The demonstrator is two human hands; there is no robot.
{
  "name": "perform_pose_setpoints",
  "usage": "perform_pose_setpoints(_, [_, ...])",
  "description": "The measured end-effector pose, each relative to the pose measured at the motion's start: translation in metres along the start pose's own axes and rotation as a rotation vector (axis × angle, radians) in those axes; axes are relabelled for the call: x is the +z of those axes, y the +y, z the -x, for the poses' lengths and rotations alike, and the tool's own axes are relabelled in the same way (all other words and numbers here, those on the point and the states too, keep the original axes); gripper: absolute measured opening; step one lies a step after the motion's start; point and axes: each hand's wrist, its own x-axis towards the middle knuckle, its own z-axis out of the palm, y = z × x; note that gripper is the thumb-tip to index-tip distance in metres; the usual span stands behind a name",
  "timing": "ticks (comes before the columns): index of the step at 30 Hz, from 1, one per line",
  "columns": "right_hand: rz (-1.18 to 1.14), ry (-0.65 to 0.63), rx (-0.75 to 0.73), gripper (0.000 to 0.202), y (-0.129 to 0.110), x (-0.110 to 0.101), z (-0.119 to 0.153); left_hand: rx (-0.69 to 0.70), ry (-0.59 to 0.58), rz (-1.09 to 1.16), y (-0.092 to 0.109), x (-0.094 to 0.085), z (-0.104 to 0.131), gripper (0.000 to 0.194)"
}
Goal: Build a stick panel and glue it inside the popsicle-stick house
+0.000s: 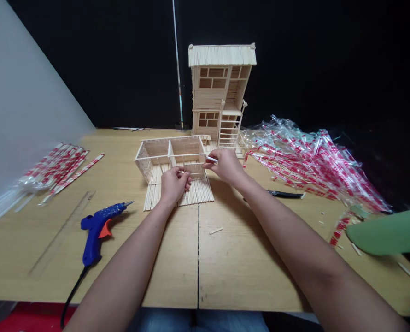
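Note:
A small roofless house model [170, 148] made of thin wooden sticks stands on a stick floor [153, 196] that juts out in front. My left hand [173, 185] is at its open front, thumb and fingers pinched together at the end of a thin wooden stick [197, 174] that runs across the opening. At the model's right end, my right hand [227, 166] is closed around a slim white pen-like stick [211, 159], whose tip points at the right wall. What lies under the curled fingers is hidden.
Behind stands a taller stick house [210, 99]. A blue glue gun [99, 226] and a clear ruler [63, 233] lie left, near wrapped stick packets [58, 168]. On the right are crumpled wrappers [305, 161], a black knife [284, 194] and a green bottle [384, 233]. One loose stick [216, 231] lies in front.

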Motion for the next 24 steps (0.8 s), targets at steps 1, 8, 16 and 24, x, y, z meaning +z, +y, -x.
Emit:
perform_pose_setpoints(1, [0.009,-0.001,0.004,0.009,0.000,0.000,0.000,0.002,0.001,-0.003,0.000,0.000,0.000,0.017])
perform_pose_setpoints(8, [0.033,0.024,0.001,0.010,0.002,0.008,0.003,0.010,-0.002,-0.039,0.001,0.000,0.001,0.014])
perform_pose_setpoints(16, [0.070,0.074,-0.056,0.011,-0.004,0.004,0.007,0.009,-0.002,-0.077,-0.002,-0.001,0.000,0.014])
perform_pose_setpoints(24, [0.245,0.084,-0.200,0.008,-0.010,-0.010,0.011,-0.009,-0.027,-0.060,0.001,-0.001,0.000,0.010])
